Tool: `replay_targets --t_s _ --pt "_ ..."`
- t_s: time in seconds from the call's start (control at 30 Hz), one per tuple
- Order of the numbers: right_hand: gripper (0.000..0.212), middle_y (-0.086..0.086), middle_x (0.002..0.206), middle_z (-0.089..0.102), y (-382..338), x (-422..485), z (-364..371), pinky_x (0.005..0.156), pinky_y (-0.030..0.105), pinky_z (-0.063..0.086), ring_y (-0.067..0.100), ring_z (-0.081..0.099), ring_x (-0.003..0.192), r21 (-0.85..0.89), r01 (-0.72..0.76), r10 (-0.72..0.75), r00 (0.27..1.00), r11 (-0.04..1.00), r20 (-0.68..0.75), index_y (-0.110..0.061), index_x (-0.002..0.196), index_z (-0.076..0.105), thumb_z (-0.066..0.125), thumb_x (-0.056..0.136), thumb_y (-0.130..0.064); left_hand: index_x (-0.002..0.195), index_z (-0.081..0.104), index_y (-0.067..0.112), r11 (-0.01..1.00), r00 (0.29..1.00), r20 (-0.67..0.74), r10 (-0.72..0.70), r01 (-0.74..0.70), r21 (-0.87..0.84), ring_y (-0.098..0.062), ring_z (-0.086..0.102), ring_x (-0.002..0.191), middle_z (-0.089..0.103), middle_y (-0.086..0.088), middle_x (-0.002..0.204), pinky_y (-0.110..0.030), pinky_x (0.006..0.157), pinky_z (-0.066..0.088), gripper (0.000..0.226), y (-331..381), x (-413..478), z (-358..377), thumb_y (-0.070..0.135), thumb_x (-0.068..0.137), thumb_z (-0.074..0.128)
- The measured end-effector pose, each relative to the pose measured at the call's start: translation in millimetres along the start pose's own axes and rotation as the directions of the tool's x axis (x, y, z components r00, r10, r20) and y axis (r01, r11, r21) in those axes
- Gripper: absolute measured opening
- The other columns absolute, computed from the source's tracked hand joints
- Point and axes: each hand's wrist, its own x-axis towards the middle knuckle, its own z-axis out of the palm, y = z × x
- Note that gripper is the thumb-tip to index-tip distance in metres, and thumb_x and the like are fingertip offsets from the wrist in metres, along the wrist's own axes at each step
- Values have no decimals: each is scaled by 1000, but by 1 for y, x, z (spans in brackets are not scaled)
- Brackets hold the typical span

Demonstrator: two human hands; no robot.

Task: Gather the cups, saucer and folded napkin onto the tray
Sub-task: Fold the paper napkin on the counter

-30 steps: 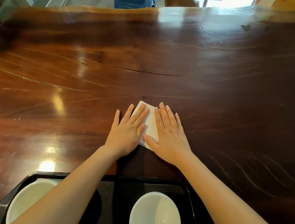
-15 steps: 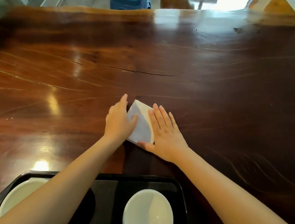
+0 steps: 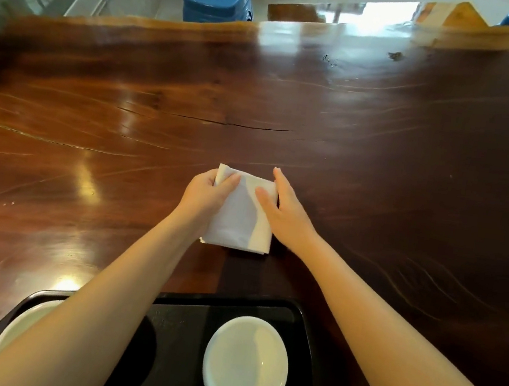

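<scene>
On the polished wooden table (image 3: 381, 165), which fills most of the view, the remaining work sits just beyond the near edge. The surface is glossy and looks slick; in my judgement anything thin laid on it may skate rather than lift when pushed from one side.

The black tray (image 3: 184, 310) lies nearest the person, partly hidden under both forearms. It carries a white cup (image 3: 245, 366) with its handle toward the viewer, and a white saucer (image 3: 22, 323) at the left, largely covered by the left forearm. A dark round shape between them cannot be identified.

The folded napkin (image 3: 236, 216) is on the table beyond the tray, apart from it. Its left side appears raised off the wood; its right side lies flat.

The left hand (image 3: 207, 196) is closed on the napkin's left edge, thumb on top and fingers beneath. The right hand (image 3: 280, 209) is open, thumb resting on the cloth, fingers extended along its right edge and gripping nothing.

Risks, as assessed: held by one edge only, the napkin may fall open as it lifts, undoing the fold. Drawing it back low could catch the cup rim or tip the cup. The left forearm, passing close over the saucer, could knock it
</scene>
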Motion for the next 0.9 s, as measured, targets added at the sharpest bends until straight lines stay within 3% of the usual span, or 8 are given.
replay_targets --t_s 0.07,0.17,0.37,0.47,0.53,0.63,0.77,0.9 --pt "59 4 150 35 -13 4 6 100 33 39 20 40 134 -5 -108 106 989 994 -104 -15 148 21 34 98 -44 114 62 14 986 996 13 -86 87 -146 -29 65 100 66 -11 111 -47 88 55 32 4 -6 0 34 89 60" --pt "51 7 121 56 -23 6 16 75 31 44 18 54 99 19 -201 199 945 979 -258 -13 130 40 29 97 -49 115 62 12 932 983 74 -165 180 -314 -29 65 102 67 -11 111 -43 84 54 32 6 -12 0 30 88 61" --pt "39 -5 75 50 -15 16 16 59 25 38 14 53 74 -39 -165 139 917 986 -375 -13 89 51 37 95 -49 111 62 10 782 940 161 -302 341 -521 -21 64 89 67 -7 99 -36 72 53 21 1 -19 -4 16 92 56" --pt "35 -6 69 47 -12 17 16 53 22 35 7 47 64 -1 -99 92 929 995 -358 -13 83 50 44 94 -46 102 63 9 682 910 216 -353 409 -606 -21 66 85 68 -7 94 -36 67 55 13 -3 -20 -8 9 92 56" --pt "35 -5 68 47 -12 16 14 54 22 36 8 46 63 12 -56 56 938 998 -343 -12 81 50 44 94 -44 107 64 8 708 909 255 -331 418 -569 -19 67 80 70 -5 88 -32 58 56 18 -3 -19 -14 11 92 54" --pt "31 -6 66 48 -15 15 11 57 24 38 8 48 62 -134 42 -79 955 990 -285 -14 80 49 45 94 -42 120 60 7 877 900 357 -251 368 -310 -13 66 68 67 -3 86 -21 48 53 37 1 -14 -30 30 92 55" --pt "37 -6 60 42 -29 14 9 54 23 33 7 40 54 -218 148 -169 982 965 -81 -23 64 40 41 97 -39 110 67 8 975 843 495 -211 149 162 -22 69 91 72 -6 101 -35 82 56 42 6 -8 -40 43 88 57" --pt "46 -3 57 39 -28 20 4 58 29 33 10 38 53 -366 91 -113 993 926 -41 -20 57 37 35 99 -39 104 68 11 990 873 466 -143 130 61 -22 67 87 72 -6 97 -33 77 53 28 -2 -9 -40 33 92 55"
